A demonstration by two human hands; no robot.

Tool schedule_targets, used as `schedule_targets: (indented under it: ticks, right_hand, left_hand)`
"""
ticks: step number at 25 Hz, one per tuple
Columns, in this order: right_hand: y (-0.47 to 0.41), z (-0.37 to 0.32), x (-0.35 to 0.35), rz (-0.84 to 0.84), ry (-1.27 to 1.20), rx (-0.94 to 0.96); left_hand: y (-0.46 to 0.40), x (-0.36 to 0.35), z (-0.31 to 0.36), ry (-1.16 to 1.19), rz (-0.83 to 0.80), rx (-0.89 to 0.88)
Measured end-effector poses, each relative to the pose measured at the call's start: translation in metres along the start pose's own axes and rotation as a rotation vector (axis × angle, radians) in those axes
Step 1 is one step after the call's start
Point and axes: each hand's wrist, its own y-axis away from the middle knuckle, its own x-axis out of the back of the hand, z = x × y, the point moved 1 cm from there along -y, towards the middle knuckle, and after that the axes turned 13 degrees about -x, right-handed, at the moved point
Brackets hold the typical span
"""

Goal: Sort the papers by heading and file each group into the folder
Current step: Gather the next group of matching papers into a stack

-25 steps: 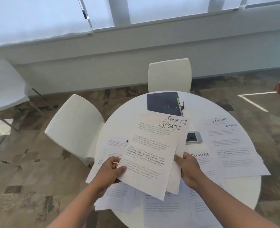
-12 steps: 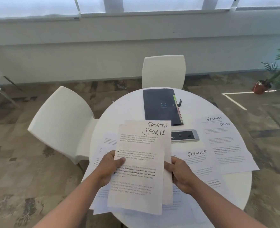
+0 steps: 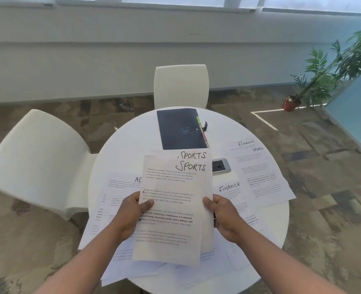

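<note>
Two SPORTS sheets [image 3: 171, 200] held upright above the table's [image 3: 266, 247] near edge, left hand [image 3: 130, 213] and right hand [image 3: 224, 217] pinching opposite side edges, probably to square them for the closed folder [image 3: 180, 129] at the far edge.

- Both forearms reach forward from the bottom edge, bare, converging toward the middle.
- Left hand [image 3: 130, 213]: back toward the camera, thumb laid across the front of the Sports sheets [image 3: 173, 204] at their left edge, fingers hidden behind.
- Right hand [image 3: 224, 217]: grips the right edge of the same sheets, thumb on the front, fingers curled behind.
- Hands level with each other, well apart.
</note>
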Motion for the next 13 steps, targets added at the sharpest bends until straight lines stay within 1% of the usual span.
schedule_targets:
  ticks: [4, 7, 13]
  right_hand:
    - [-0.003, 0.002, 0.015, 0.051, -0.079, 0.066]
    - [-0.007, -0.004, 0.036, 0.051, -0.132, 0.114]
    - [-0.010, -0.029, 0.101, -0.047, -0.129, 0.194]
  left_hand:
    - [0.006, -0.015, -0.004, 0.011, 0.048, -0.019]
    - [0.012, -0.033, -0.005, 0.006, 0.098, -0.060]
    - [0.027, -0.090, -0.006, -0.036, 0.194, -0.131]
